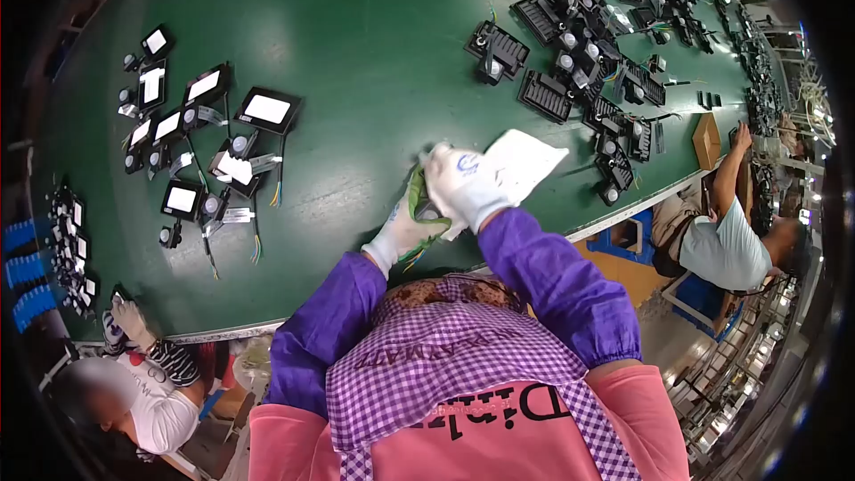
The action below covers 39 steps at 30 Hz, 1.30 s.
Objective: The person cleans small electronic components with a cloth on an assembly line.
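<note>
Both my hands wear white gloves and purple sleeves and meet over the near edge of the green table (356, 53). My left hand (403, 230) grips a small dark lamp unit (427, 211), mostly hidden, with coloured wires (411, 258) hanging below my palm. My right hand (463, 185) lies on top of that unit and holds a white sheet or cloth (525, 160) that spreads to the right over the table. I cannot tell which.
A group of small floodlights (267, 109) with white faces and loose wires lies to the left. Several black floodlights (545, 94) lie face down at the upper right, beside a cardboard box (706, 138). One co-worker (726, 240) sits at the right, another (151, 392) at the lower left.
</note>
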Tool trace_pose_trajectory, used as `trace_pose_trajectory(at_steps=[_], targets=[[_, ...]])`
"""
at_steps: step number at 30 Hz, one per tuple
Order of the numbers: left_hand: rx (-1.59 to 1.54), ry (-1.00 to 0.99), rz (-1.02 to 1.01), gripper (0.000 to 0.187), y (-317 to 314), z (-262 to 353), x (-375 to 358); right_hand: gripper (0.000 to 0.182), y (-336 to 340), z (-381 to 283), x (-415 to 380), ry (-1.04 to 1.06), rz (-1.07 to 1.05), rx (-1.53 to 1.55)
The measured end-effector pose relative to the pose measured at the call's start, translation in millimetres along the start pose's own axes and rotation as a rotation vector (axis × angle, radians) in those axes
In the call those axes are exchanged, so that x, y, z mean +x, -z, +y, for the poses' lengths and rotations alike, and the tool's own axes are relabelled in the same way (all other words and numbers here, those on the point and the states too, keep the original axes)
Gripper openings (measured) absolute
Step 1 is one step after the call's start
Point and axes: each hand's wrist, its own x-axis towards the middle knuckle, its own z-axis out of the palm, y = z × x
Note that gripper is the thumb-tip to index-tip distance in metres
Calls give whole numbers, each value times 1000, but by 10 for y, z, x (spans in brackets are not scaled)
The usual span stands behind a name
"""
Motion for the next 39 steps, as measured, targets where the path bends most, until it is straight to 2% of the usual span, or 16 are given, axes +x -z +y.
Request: trace_pose_trajectory(at_steps=[2,3,5,9,12,15,18,20,22,24,27,29,31,32,36,39], targets=[[-45,-111,85,100,-18,-144,-40,36,-125,12,-2,-41,102,100],[-77,-45,62,98,-73,-111,2,38,32,105,-9,-16,130,-29],[-109,68,25,95,-26,-18,-38,36,-23,365,295,-153,225,299],[103,-61,97,103,-33,0,-11,55,148,127,34,219,112,-303],[-58,-55,95,102,-77,-85,-15,78,65,-134,-60,155,-10,-302],[-108,18,83,102,-70,-98,-43,42,113,233,234,-214,201,402],[28,-21,114,102,-66,-105,-21,33,145,94,43,-6,166,-7],[42,-44,123,104,-81,-78,6,31,38,-184,-64,-24,82,-43],[36,-67,98,105,-60,-107,17,29,63,-11,-46,63,279,-34],[-2,-35,114,103,-87,-66,-37,25,122,255,267,-166,232,257],[-5,-34,120,100,-83,-99,0,27,-237,403,258,36,422,223],[24,-79,130,100,-64,-182,16,35,-310,137,-28,-68,215,70],[77,-176,125,101,-66,-117,28,36,-244,242,-14,-99,259,166],[-51,38,69,96,-61,-20,-17,35,-185,317,148,-95,317,189],[120,-134,165,96,-105,-81,-7,32,-157,500,127,-34,403,202],[-59,119,100,101,-104,276,-99,30,-457,856,-224,-106,333,126]])
